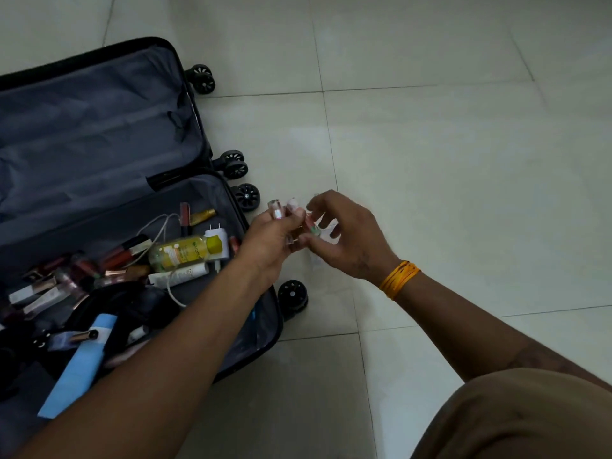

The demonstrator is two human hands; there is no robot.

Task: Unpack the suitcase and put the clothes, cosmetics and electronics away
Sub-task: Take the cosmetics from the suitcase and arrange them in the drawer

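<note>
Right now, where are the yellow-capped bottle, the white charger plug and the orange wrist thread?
yellow-capped bottle (180,253), head view, on its label.
white charger plug (217,234), head view, on its white body.
orange wrist thread (398,278), head view, on the wound strands.

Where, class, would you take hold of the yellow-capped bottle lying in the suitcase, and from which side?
Grip the yellow-capped bottle across its clear body, coming down from above. It lies on its side on top of the other cosmetics, so its upper surface is exposed; the white charger crowds the cap end and a white tube lies along its near side, so fingers probably fit best mid-body.
</note>
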